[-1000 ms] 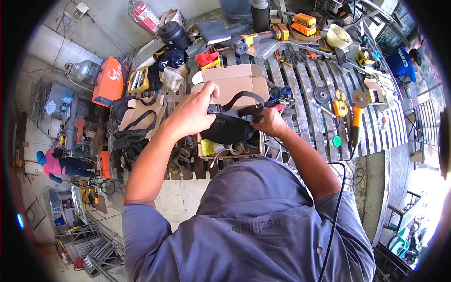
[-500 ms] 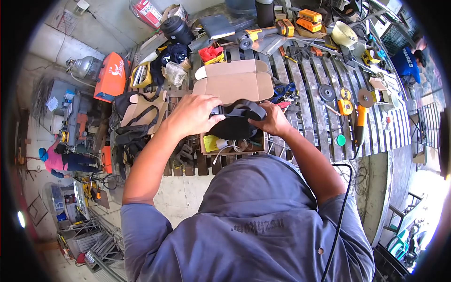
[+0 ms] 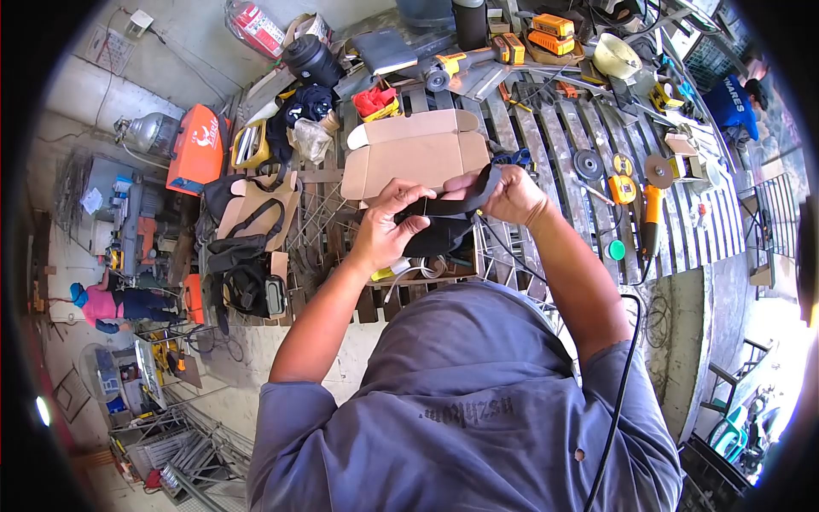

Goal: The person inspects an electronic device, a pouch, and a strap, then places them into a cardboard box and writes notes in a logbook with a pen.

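Observation:
A black strap (image 3: 465, 203) is stretched between my two hands over an open cardboard box (image 3: 414, 166). My left hand (image 3: 392, 226) grips the strap's left end between thumb and fingers. At its right end, my right hand (image 3: 512, 194) is closed on the looped part. A black item (image 3: 435, 239) hangs under the strap and covers much of the box's inside. Near the box's front edge lie a white cable (image 3: 414, 271) and something yellow (image 3: 384, 274).
The box rests on a slatted table (image 3: 553, 162). An angle grinder (image 3: 653, 209) and discs lie to the right, a green lid (image 3: 616, 250) nearby. Bags and an orange case (image 3: 198, 149) are at left. Two people (image 3: 111, 303) (image 3: 734, 107) are in the background.
My left hand has moved right and both hands have changed their hold on the strap, which is now drawn out between them. The black item beneath has shifted slightly down and right.

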Motion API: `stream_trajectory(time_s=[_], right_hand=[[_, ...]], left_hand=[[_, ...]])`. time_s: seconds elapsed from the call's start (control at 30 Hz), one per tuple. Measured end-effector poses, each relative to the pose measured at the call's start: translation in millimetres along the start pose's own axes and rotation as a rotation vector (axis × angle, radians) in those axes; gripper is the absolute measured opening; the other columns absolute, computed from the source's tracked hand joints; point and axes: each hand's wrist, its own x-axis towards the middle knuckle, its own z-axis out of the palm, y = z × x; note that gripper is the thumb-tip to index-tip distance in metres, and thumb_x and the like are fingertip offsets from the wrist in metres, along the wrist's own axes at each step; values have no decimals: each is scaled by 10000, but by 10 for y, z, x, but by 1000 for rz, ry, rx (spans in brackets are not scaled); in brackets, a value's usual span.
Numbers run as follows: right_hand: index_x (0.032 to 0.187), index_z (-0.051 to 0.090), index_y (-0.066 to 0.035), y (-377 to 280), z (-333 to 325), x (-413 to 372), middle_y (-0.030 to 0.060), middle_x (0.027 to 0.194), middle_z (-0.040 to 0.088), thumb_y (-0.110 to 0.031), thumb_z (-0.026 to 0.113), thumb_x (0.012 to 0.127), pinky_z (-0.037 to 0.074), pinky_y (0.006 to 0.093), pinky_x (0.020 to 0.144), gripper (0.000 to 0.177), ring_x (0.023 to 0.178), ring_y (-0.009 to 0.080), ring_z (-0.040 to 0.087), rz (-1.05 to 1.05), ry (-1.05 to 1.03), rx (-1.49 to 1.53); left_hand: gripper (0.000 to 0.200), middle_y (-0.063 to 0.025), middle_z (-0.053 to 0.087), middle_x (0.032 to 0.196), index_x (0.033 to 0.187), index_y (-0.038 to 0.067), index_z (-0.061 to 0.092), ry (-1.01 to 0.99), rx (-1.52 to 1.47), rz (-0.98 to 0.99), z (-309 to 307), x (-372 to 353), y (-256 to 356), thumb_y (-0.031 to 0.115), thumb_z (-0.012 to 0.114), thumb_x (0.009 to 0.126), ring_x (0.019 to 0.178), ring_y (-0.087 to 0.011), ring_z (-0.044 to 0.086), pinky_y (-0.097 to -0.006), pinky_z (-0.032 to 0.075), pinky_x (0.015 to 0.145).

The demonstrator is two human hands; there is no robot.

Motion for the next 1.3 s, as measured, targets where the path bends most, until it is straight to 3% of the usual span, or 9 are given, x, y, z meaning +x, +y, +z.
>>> stream_trajectory(time_s=[0.13, 0.23, 0.47, 0.6, 0.87, 0.93, 0.97, 1.07, 1.3], right_hand=[[1492, 573, 176, -127, 20, -28, 346, 1441, 684, -50, 552, 826, 419, 514, 1282, 704, 1410, 417, 653, 27, 47, -244], [1439, 651, 98, -144, 45, 23, 294, 1434, 708, 92, 515, 750, 594, 380, 1012, 702, 1217, 326, 759, -50, 36, -294], [1248, 771, 0, 17, 52, -24, 170, 1196, 819, -50, 725, 933, 598, 386, 1005, 322, 1111, 255, 777, -304, 0, -159], [1187, 834, -22, -142, 494, 305, 89, 1082, 834, -132, 777, 1011, 602, 310, 850, 215, 930, 126, 750, -29, -34, -537], [1002, 819, 30, -74, 566, 382, 38, 844, 784, -167, 851, 959, 553, 291, 694, 205, 761, 95, 686, -266, 128, -1329], [1016, 816, 28, -85, 634, 305, 35, 857, 786, -135, 839, 955, 556, 290, 696, 176, 769, 96, 689, -265, 172, -1402], [1024, 814, 27, -86, 654, 271, 33, 863, 786, -118, 833, 952, 557, 290, 697, 163, 772, 96, 691, -259, 194, -1440], [1062, 822, 55, -15, 585, 350, 81, 903, 815, -141, 880, 900, 579, 339, 743, 260, 806, 120, 695, -148, 329, -821], [1088, 812, 23, -7, 597, 418, 66, 852, 785, -130, 814, 949, 564, 275, 688, 207, 780, 90, 698, -284, 253, -1336]], left_hand=[[517, -50, 674, 1252, 1432, 144, 735, 49, -240, 0, 111, -43, -65, 385, 831, 985, 1217, -219, 650, -370, 494, 1094], [525, -52, 648, 1273, 1446, 149, 732, 58, -288, 25, 113, -14, 13, 378, 838, 986, 1237, -202, 619, -363, 468, 1114], [485, -67, 629, 1292, 1451, 143, 729, 110, -433, -48, 93, 18, 54, 332, 820, 1014, 1204, -180, 644, -357, 543, 1052], [471, -63, 623, 1306, 1458, 142, 723, 35, -476, -90, 84, 38, 74, 305, 806, 1024, 1168, -176, 673, -353, 599, 985], [417, -107, 674, 1239, 1348, 62, 759, 182, 141, 76, 105, 43, 117, 308, 811, 1015, 1092, -258, 714, -371, 566, 982], [422, -112, 683, 1177, 1321, 72, 769, 210, 258, 107, 113, 91, 221, 96, 874, 913, 1052, -290, 719, -384, 587, 912], [397, -130, 711, 1173, 1325, 72, 770, 202, 329, 135, 59, 108, 152, 212, 856, 964, 1057, -306, 730, -390, 588, 916], [486, -131, 724, 1169, 1307, 61, 772, 105, 377, 107, -65, 199, 293, 54, 914, 842, 1010, -316, 744, -406, 612, 864], [474, -183, 759, 1316, 1359, 40, 711, 30, 643, 112, -124, 192, 180, -18, 831, 904, 1175, -384, 760, -421, 624, 981]])
